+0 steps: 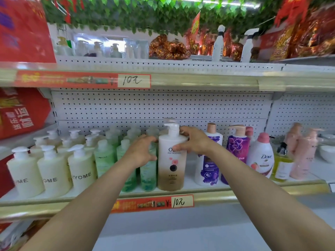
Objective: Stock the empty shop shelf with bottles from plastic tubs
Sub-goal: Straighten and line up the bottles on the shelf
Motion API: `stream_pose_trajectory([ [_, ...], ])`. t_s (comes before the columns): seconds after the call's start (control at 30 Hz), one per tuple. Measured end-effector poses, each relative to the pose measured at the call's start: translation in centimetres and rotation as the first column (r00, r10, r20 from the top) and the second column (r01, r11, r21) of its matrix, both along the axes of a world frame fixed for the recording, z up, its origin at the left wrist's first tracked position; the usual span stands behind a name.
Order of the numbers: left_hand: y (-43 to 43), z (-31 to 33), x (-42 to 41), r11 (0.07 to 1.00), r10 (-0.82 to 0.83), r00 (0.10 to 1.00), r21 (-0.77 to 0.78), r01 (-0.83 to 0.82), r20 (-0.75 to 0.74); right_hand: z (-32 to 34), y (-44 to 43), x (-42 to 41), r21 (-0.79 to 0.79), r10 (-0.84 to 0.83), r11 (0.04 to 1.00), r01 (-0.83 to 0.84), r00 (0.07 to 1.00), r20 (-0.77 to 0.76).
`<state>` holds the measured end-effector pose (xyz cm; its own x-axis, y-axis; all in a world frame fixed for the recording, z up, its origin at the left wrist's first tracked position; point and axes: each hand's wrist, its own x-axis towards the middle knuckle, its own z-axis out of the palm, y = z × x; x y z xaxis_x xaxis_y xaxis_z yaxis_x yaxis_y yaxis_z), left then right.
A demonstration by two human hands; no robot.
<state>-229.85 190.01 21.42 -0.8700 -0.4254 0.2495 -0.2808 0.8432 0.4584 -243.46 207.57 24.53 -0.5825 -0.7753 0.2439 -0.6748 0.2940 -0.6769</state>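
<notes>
A tall white-and-tan pump bottle stands upright at the front of the middle shelf. My right hand grips its shoulder just below the pump, thumb across the front. My left hand is at the bottle's left side with curled fingers, in front of the green bottles; whether it touches the bottle is unclear. Left of those stand several cream pump bottles. To the right are purple bottles, a Dove bottle, a yellow bottle and pink bottles.
A pegboard back panel closes the shelf behind. The upper shelf overhangs with a price strip. Red gift boxes fill the left bay. White bowls sit at the far right. Bare shelf shows between the tan and purple bottles.
</notes>
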Motion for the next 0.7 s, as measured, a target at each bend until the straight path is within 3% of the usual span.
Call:
stream_pose_trajectory([
  [0.57, 0.3, -0.6, 0.3, 0.999, -0.033, 0.997, -0.016, 0.032, -0.071, 0.3, 0.8, 1.1, 0.088, -0.064, 0.994, 0.065, 0.998, -0.013],
  [0.63, 1.3, -0.6, 0.1, 0.998, 0.003, 0.986, -0.057, -0.012, -0.166, 0.6, 1.7, 1.4, -0.036, -0.098, 0.994, 0.098, 0.995, 0.011],
  [0.7, 2.7, -0.4, -0.2, 0.996, 0.036, 0.938, -0.064, -0.062, -0.344, 1.3, 3.2, 1.3, -0.301, -0.231, 0.929, 0.216, 0.973, -0.017],
])
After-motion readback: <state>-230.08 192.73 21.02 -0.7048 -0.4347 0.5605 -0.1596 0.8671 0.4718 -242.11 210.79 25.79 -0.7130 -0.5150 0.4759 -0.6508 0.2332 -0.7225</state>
